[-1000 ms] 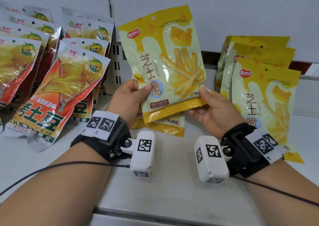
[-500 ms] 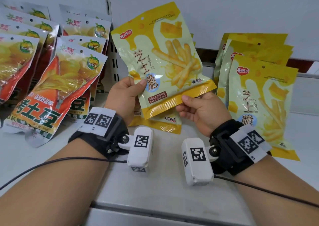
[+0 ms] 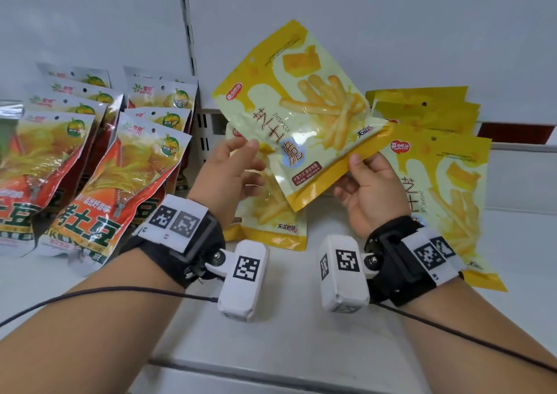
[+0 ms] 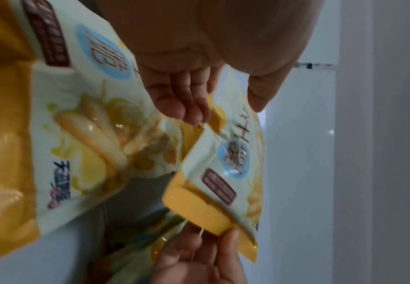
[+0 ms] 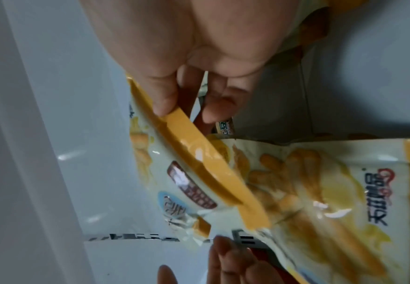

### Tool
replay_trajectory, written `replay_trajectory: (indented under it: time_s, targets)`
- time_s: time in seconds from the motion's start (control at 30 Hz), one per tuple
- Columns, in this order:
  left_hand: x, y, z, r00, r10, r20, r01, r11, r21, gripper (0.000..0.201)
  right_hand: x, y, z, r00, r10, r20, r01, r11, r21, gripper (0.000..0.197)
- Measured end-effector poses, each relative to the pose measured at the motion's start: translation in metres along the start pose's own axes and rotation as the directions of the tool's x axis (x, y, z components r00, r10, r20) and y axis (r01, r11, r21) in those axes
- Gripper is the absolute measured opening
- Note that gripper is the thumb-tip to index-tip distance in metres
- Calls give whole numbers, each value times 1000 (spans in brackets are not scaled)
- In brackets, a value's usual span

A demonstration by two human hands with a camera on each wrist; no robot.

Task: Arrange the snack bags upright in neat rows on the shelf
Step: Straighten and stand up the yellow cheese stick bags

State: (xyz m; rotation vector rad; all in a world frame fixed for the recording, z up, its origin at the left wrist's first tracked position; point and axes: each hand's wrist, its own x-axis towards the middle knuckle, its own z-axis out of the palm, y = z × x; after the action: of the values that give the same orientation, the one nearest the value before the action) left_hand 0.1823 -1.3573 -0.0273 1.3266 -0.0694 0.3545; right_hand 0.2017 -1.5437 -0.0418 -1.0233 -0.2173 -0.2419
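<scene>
Snack bags on this shelf (image 3: 301, 318) are only partly in order. Nearest to the camera are the two forearms with wrist cameras, and just beyond them the hands carry one yellow cheese-stick bag (image 3: 298, 116) in the air, above the middle of the shelf and tilted with its top to the left. The right hand (image 3: 370, 191) pinches the lower seal of this bag between the thumb and the curled fingers. The left hand (image 3: 232, 173) is at the left edge of the bag; its fingers look loose and slightly spread, with the thumb tip at the bag's edge, and I cannot tell surely if it grips.

Under the held bag one more yellow bag (image 3: 271, 213) leans low on the shelf, not standing well. To the right, a row of yellow bags (image 3: 446, 188) stands one behind another, leaning back. To the left, two rows of orange potato-snack bags (image 3: 120, 182) stand in the same way, up to the white back wall (image 3: 361, 17).

In my judgement, the orange rows are done and the yellow row is begun; the held bag and the low one are left to place.

The held bag is flat and glossy, cream and yellow, with printed sticks and a cheese block, and a hang hole at the top.
</scene>
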Motion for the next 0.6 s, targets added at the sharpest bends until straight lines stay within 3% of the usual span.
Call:
replay_trajectory:
  time_s: [0.07, 0.27, 0.4, 0.53, 0.6]
  targets:
    - [-4, 9, 9, 1000, -22, -1, 22, 999, -40, 38, 0, -5, -1, 999, -49, 0, 49, 997, 56, 20]
    - [-16, 21, 31, 989, -88, 120, 100, 990, -102, 65, -4, -15, 0, 991, -122, 58, 116, 988, 101, 23]
    - [-22, 25, 40, 974, -60, 218, 83, 992, -96, 86, -7, -14, 1, 978, -117, 175, 121, 993, -12, 24]
    - [-19, 27, 45, 972, -29, 232, 87, 965, -248, 129, -11, -11, 2, 934, -205, 291, 269, 942, -199, 26]
    - [-19, 25, 45, 965, -13, 262, 88, 957, -277, 130, -11, -11, 1, 911, -238, 337, 347, 883, -316, 31]
